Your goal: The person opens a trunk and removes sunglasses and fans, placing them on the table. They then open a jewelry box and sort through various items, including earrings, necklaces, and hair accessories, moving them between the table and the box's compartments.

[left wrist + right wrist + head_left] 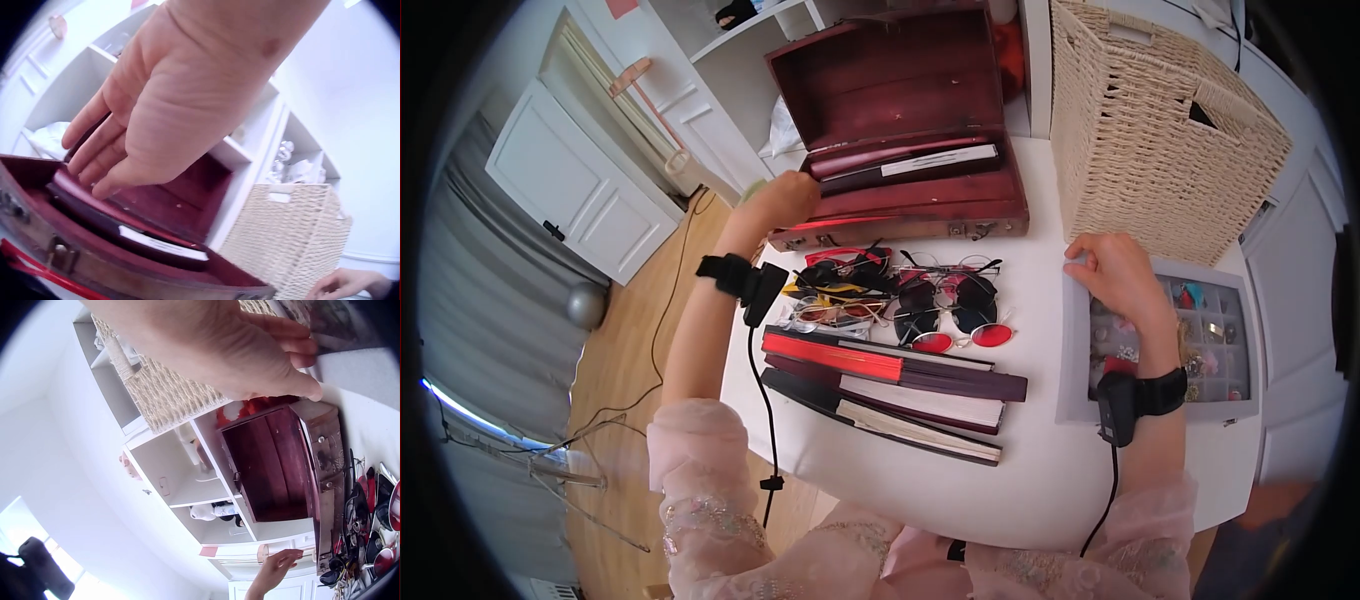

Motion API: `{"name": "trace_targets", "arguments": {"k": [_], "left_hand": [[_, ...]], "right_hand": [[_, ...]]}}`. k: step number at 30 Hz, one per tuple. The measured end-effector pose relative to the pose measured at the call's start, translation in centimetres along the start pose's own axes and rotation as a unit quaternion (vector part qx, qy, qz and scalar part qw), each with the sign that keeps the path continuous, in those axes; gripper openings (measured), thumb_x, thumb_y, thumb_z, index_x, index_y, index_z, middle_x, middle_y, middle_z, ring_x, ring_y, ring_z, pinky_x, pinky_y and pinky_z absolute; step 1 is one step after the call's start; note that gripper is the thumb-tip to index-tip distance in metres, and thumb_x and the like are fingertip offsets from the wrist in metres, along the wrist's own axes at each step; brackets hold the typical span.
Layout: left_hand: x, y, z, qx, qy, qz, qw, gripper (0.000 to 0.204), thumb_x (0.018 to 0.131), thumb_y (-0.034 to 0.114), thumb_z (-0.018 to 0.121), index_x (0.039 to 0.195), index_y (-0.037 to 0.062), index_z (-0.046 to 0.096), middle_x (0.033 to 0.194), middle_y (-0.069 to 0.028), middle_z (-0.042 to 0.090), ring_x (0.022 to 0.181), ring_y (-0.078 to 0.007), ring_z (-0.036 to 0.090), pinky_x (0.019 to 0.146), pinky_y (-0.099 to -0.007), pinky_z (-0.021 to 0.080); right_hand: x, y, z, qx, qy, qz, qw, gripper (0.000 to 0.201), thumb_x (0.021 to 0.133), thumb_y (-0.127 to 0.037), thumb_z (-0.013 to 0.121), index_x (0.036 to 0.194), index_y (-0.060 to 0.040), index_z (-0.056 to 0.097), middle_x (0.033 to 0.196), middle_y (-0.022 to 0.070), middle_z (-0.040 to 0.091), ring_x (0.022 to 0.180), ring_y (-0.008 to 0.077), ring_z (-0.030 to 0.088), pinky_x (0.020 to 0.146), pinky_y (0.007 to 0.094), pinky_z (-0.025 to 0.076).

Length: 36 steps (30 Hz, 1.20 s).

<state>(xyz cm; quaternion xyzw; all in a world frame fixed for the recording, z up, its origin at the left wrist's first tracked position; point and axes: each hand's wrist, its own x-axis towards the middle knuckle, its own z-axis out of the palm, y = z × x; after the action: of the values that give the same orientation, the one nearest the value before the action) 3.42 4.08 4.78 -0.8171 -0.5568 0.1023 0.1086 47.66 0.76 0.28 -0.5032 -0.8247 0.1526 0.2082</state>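
An open dark red suitcase (900,100) stands at the back of the white table, with dark books or folders (850,180) lying inside. Over its left end is the left hand (785,200); in the left wrist view that hand (169,106) has its fingers extended above the case and holds nothing visible. The right hand (1115,275) hovers by the upper left corner of the grey compartment box (1250,370), fingers loosely bent and nothing seen in them. In the right wrist view the right hand (231,356) shows slightly curved fingers near the box edge.
Several sunglasses (975,300) lie in front of the suitcase, and several dark and red books (900,385) are stacked nearer the front edge. A tall woven basket (1140,140) stands at the back right. Small trinkets fill the box's compartments.
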Motion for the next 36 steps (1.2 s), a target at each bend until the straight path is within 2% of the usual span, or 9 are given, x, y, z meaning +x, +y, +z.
{"name": "trace_targets", "arguments": {"k": [1, 3, 4, 8, 17, 24, 26, 29, 36], "left_hand": [[0.5, -0.3, 1.1, 0.002, 0.003, 0.001, 1.000, 0.020, 0.078, 0.015, 0.052, 0.081, 0.0036, 0.068, 0.083, -0.0166, 0.066, 0.077, -0.0354, 0.063, 0.070, -0.0403, 0.052], [1.2, -0.4, 2.4, 0.022, -0.123, 0.001, 0.992, 0.022, 0.078, 0.014, 0.050, 0.082, 0.0032, 0.068, 0.088, -0.0187, 0.066, 0.081, -0.0359, 0.064, 0.073, -0.0414, 0.052], [1.1, 0.2, 2.9, -0.032, -0.122, -0.064, 0.990, 0.023, 0.079, 0.016, 0.051, 0.086, 0.0041, 0.069, 0.093, -0.0187, 0.066, 0.087, -0.0356, 0.063, 0.077, -0.0408, 0.051], [1.3, -0.9, 4.8, -0.145, -0.093, -0.112, 0.979, 0.026, 0.077, 0.023, 0.058, 0.096, 0.0099, 0.070, 0.095, -0.0144, 0.067, 0.095, -0.0308, 0.063, 0.085, -0.0382, 0.049], [2.2, -1.0, 3.8, -0.270, -0.126, -0.137, 0.945, 0.030, 0.068, 0.021, 0.067, 0.096, 0.0107, 0.072, 0.098, -0.0091, 0.069, 0.096, -0.0249, 0.064, 0.087, -0.0325, 0.049], [4.0, -0.2, 3.5, -0.214, -0.156, -0.077, 0.961, 0.031, 0.068, 0.019, 0.067, 0.097, 0.0098, 0.071, 0.098, -0.0082, 0.069, 0.096, -0.0239, 0.064, 0.088, -0.0330, 0.049], [4.3, 0.0, 3.4, -0.201, -0.163, -0.033, 0.965, 0.036, 0.070, 0.016, 0.067, 0.104, 0.0042, 0.067, 0.100, -0.0113, 0.068, 0.095, -0.0237, 0.064, 0.085, -0.0327, 0.051], [4.6, 0.6, 3.8, -0.150, -0.147, -0.024, 0.977, 0.037, 0.071, 0.015, 0.067, 0.106, 0.0035, 0.065, 0.105, -0.0121, 0.066, 0.098, -0.0246, 0.063, 0.086, -0.0332, 0.050], [4.9, 1.1, 3.9, -0.137, -0.138, -0.032, 0.980, 0.037, 0.072, 0.012, 0.068, 0.108, 0.0032, 0.064, 0.106, -0.0134, 0.065, 0.100, -0.0256, 0.062, 0.086, -0.0341, 0.050]], "right_hand": [[0.0, 0.1, 0.1, -0.001, 0.004, 0.000, 1.000, 0.020, 0.073, -0.018, 0.068, 0.087, -0.0031, 0.068, 0.069, 0.0148, 0.065, 0.071, 0.0306, 0.064, 0.067, 0.0393, 0.048], [0.0, 0.4, 0.3, -0.007, 0.012, -0.016, 1.000, 0.020, 0.074, -0.019, 0.068, 0.087, -0.0038, 0.068, 0.068, 0.0147, 0.065, 0.072, 0.0304, 0.064, 0.068, 0.0396, 0.048], [0.0, 0.3, 0.2, -0.007, 0.014, -0.016, 1.000, 0.020, 0.074, -0.019, 0.068, 0.087, -0.0038, 0.068, 0.068, 0.0147, 0.065, 0.072, 0.0304, 0.064, 0.068, 0.0396, 0.048], [-0.2, -0.1, 0.0, -0.007, 0.012, -0.006, 1.000, 0.019, 0.074, -0.019, 0.068, 0.086, -0.0042, 0.068, 0.069, 0.0143, 0.065, 0.073, 0.0304, 0.064, 0.069, 0.0398, 0.048], [-0.2, -0.1, -0.1, -0.007, 0.011, -0.011, 1.000, 0.020, 0.074, -0.018, 0.068, 0.087, -0.0035, 0.067, 0.071, 0.0139, 0.066, 0.075, 0.0302, 0.064, 0.070, 0.0404, 0.047], [-0.2, -0.2, -0.1, -0.007, 0.008, -0.007, 1.000, 0.019, 0.075, -0.019, 0.068, 0.087, -0.0035, 0.067, 0.072, 0.0137, 0.066, 0.076, 0.0299, 0.064, 0.070, 0.0402, 0.048], [-0.2, -0.2, -0.2, -0.008, 0.006, -0.004, 1.000, 0.020, 0.075, -0.019, 0.067, 0.087, -0.0033, 0.067, 0.071, 0.0138, 0.066, 0.075, 0.0298, 0.064, 0.070, 0.0402, 0.048], [-0.3, -0.3, -0.2, -0.009, 0.004, 0.001, 1.000, 0.019, 0.075, -0.019, 0.067, 0.087, -0.0031, 0.067, 0.070, 0.0141, 0.066, 0.074, 0.0298, 0.064, 0.069, 0.0402, 0.048], [-0.3, -0.3, -0.2, -0.006, 0.006, 0.001, 1.000, 0.020, 0.075, -0.019, 0.068, 0.087, -0.0030, 0.067, 0.070, 0.0143, 0.066, 0.075, 0.0299, 0.064, 0.070, 0.0400, 0.048]]}}
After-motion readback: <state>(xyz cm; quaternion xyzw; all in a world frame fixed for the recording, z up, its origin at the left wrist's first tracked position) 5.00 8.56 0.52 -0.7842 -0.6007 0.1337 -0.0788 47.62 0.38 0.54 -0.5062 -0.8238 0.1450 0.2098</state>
